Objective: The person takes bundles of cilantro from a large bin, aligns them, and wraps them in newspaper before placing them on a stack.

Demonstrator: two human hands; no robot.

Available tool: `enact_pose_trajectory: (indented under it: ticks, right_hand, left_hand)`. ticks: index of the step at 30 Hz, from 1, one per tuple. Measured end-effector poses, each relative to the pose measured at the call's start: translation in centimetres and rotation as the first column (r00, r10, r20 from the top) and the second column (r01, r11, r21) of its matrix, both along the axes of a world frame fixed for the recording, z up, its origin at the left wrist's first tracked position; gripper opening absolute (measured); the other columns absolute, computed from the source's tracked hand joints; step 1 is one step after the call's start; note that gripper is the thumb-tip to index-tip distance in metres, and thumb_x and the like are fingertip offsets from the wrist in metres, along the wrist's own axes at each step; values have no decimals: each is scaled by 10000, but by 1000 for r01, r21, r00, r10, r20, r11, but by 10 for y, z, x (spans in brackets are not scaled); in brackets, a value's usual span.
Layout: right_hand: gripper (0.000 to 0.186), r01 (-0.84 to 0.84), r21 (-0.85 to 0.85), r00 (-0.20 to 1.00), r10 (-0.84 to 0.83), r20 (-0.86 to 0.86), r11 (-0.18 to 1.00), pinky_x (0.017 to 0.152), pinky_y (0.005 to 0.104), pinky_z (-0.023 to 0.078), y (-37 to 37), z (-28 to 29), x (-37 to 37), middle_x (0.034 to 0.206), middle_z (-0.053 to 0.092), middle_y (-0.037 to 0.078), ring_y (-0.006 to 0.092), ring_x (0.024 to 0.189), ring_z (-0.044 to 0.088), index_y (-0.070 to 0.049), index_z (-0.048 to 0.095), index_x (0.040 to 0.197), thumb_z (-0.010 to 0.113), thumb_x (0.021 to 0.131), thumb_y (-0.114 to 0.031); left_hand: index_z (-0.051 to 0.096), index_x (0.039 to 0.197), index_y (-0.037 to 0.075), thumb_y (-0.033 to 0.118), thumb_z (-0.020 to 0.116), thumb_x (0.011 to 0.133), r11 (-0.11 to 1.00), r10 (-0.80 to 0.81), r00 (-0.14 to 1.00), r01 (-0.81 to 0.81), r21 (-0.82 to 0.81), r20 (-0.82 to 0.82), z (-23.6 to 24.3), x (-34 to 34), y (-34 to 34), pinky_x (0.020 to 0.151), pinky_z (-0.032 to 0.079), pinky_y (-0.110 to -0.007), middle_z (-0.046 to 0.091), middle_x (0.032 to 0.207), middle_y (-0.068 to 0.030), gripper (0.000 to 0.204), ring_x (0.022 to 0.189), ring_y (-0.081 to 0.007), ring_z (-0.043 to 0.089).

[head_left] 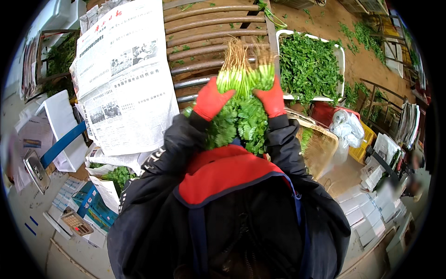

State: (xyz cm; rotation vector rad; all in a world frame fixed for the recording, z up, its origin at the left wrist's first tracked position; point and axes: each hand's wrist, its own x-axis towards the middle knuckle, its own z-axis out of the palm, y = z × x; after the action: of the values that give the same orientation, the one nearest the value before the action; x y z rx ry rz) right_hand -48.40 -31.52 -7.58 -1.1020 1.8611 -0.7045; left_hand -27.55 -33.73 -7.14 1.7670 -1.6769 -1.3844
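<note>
A large bunch of leafy greens (241,109), coriander by the look of it, is between my hands. Its tan roots point away from me, the pale green stems lie in the middle, and the leaves hang toward my red-and-black apron (223,174). My left hand (211,100), in a red glove, closes on the left side of the stems. On the right side my right hand (271,98), also red-gloved, presses in with its thumb across the stems. Some fingers of both hands are hidden behind the bunch. Under the roots runs a rack of metal bars (209,35).
Spread newspaper (123,79) covers the rack's left side. A white tub (341,69) heaped with cut greens stands at the right, near a tan basket (325,151), a plastic bag (346,130) and a yellow crate (364,144). A scale (36,172) and a calculator (76,222) are at left.
</note>
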Motion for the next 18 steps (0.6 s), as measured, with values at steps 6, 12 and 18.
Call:
enact_pose_trajectory:
  ticks: [6, 12, 18]
  right_hand:
    - [851, -310, 112, 936, 324, -138, 944, 857, 413, 463, -13, 24, -10, 1118, 599, 251, 397, 1038, 572, -30, 327, 1386, 727, 724, -386]
    - [554, -124, -67, 992, 123, -31, 990, 795, 334, 467, -3, -3, -42, 1001, 624, 147, 252, 861, 587, -8, 521, 1264, 676, 815, -294]
    - [572, -90, 40, 987, 94, -133, 995, 715, 301, 462, 5, 20, 15, 862, 617, 131, 185, 760, 577, -10, 551, 1238, 718, 768, -291]
  left_hand:
    - [495, 1135, -9, 397, 705, 748, 990, -45, 998, 38, -136, -47, -5, 5, 1, 746, 486, -452, 638, 937, -236, 599, 892, -401, 607]
    - [590, 1027, 38, 407, 686, 767, 994, -62, 998, 64, -90, 18, 1, 29, -2, 741, 483, -451, 652, 857, -202, 462, 848, -387, 613]
    - [622, 944, 48, 419, 690, 762, 995, 20, 1000, -19, -94, 11, -1, 9, 11, 722, 482, -457, 651, 810, -186, 419, 815, -375, 617]
